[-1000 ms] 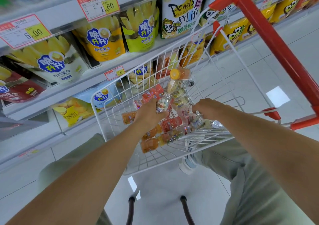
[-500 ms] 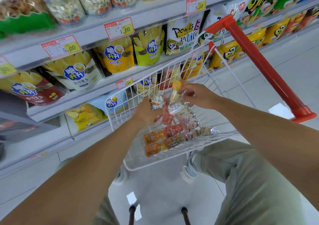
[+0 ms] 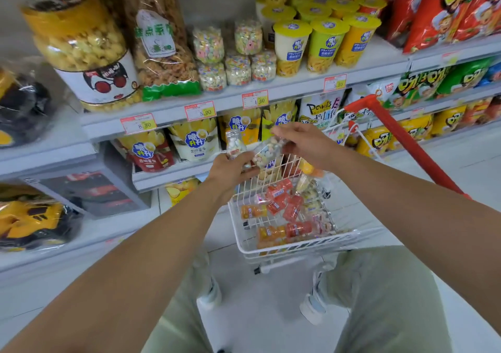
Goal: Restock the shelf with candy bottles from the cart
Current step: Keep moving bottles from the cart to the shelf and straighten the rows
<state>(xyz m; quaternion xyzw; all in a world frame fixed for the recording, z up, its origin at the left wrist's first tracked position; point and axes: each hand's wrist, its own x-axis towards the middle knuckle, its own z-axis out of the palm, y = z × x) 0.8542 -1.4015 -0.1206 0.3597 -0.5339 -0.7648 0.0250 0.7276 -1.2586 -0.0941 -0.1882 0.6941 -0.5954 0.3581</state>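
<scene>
My left hand [image 3: 233, 169] grips a clear candy bottle [image 3: 233, 145] of pale pills, held upright above the white wire cart [image 3: 292, 247]. My right hand [image 3: 303, 142] holds a second clear candy bottle [image 3: 267, 151], tilted, right beside the first. Both hands are raised over the cart's far left corner. Several orange and red candy bottles [image 3: 282, 203] lie in the cart. On the upper shelf [image 3: 244, 95] stand several jars of pastel candy [image 3: 235, 52], stacked in two layers.
A red cart handle [image 3: 401, 141] slants up to the right. Snack bags hang on the lower shelf [image 3: 173, 176]; yellow-lidded cups [image 3: 322, 41] and large popcorn jars [image 3: 81, 46] flank the candy jars. My legs in green trousers [image 3: 379, 293] are below on the pale floor.
Both hands rose out of the cart, each with a clear bottle, and now sit higher and nearer the shelf. The view tilted upward, showing the upper shelf.
</scene>
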